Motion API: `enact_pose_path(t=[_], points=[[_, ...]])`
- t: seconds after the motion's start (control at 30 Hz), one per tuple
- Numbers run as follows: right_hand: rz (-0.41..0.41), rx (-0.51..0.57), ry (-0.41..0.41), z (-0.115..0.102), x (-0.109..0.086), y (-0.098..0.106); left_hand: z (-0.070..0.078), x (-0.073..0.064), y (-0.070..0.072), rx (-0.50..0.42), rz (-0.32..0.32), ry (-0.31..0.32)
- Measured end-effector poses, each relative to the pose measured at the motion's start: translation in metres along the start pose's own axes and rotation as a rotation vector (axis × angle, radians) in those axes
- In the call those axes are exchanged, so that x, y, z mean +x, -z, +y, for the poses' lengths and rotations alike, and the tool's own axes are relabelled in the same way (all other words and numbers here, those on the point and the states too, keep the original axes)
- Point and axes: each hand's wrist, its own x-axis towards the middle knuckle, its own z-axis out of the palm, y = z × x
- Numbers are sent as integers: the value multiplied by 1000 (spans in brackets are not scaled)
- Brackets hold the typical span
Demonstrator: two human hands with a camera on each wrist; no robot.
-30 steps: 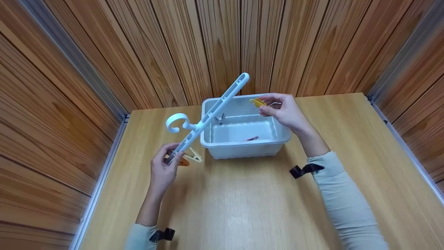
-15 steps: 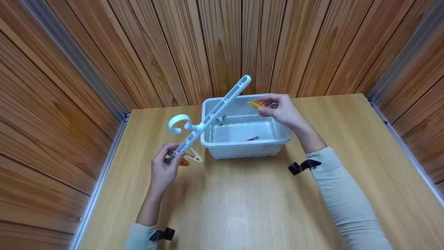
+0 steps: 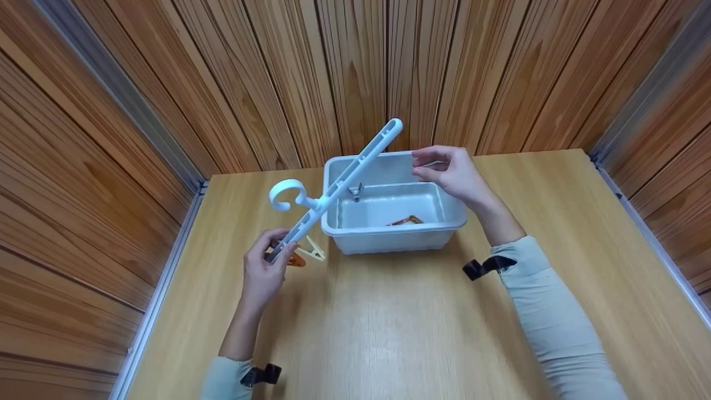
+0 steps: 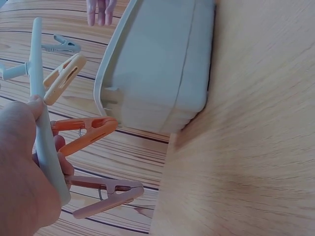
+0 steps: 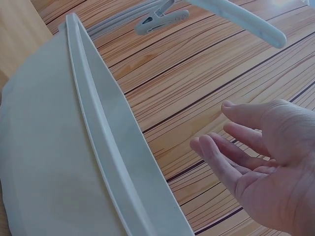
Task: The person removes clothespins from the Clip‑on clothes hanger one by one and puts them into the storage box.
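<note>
My left hand (image 3: 265, 272) grips the lower end of a pale blue clip hanger (image 3: 339, 186), which slants up to the right over the tub. Clothespins hang from the bar: a grey one (image 4: 64, 45), a cream one (image 4: 64, 79), an orange one (image 4: 88, 133) and a pink one (image 4: 108, 195). My right hand (image 3: 452, 172) hovers over the tub's back right rim, fingers loosely bent and holding nothing. Inside the pale plastic tub (image 3: 394, 241) lies a yellow clothespin (image 3: 412, 219) against something reddish, too small to make out.
The tub stands on a wooden table (image 3: 377, 328), near its back edge. Wood-panelled walls (image 3: 355, 72) rise behind and on both sides. A black strap mount (image 3: 489, 266) sits on each sleeved wrist.
The right hand has let go of the yellow clothespin, which now lies in the tub. Its fingers have spread apart. The hanger and left hand have barely shifted.
</note>
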Motion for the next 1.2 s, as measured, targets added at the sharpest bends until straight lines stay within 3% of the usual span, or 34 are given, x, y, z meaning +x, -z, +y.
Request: enact_pose_path(t=[0.27, 0.67, 0.9, 1.2], points=[[13, -32, 0, -3, -4, -2, -1, 4, 3, 8, -18, 11], [13, 0, 29, 0, -14, -4, 9, 16, 1, 31, -41, -40], [17, 35, 27, 2, -19, -6, 21, 25, 2, 65, -48, -84], [-22, 87, 14, 9, -26, -6, 33, 37, 6, 98, -73, -81]])
